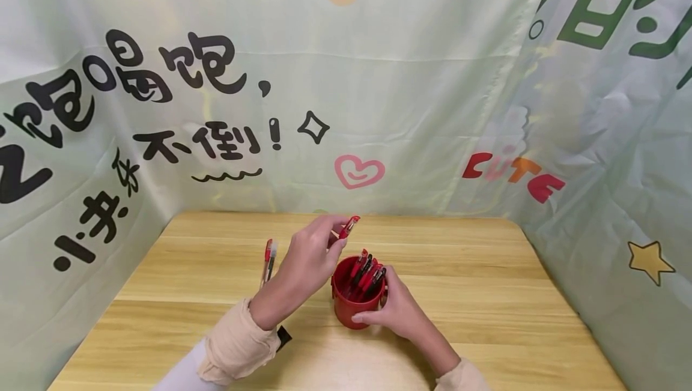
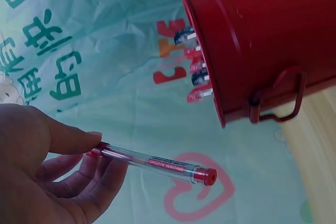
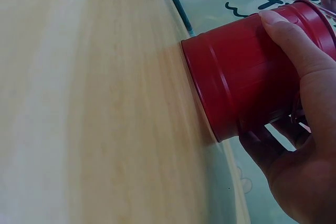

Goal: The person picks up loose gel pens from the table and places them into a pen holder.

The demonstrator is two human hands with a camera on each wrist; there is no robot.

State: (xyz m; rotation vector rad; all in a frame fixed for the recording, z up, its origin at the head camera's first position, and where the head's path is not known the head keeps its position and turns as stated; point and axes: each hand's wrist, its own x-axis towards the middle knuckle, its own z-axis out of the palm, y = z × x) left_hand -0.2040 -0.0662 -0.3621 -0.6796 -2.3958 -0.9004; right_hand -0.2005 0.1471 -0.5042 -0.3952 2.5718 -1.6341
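Observation:
My left hand (image 1: 310, 253) pinches a red gel pen (image 2: 163, 165) between thumb and fingers, above and slightly left of the bucket. The pen has a clear barrel and a red end plug, and "SMOOTH WRITING" is printed on it. A small red metal bucket (image 1: 354, 314) with side handles stands upright on the table. My right hand (image 1: 402, 310) grips it from the right, thumb across the front (image 3: 294, 40) and fingers round the far side. Several red and black pens (image 1: 367, 274) lean inside, cap ends up; their lower parts are hidden.
At least two more pens, one red-topped (image 1: 267, 253), lie left of the bucket, partly behind my left forearm. A small black piece (image 1: 283, 338) shows beside the left cuff. Printed cloth (image 1: 421, 109) hangs round the wooden table (image 1: 459, 259) at the back and sides.

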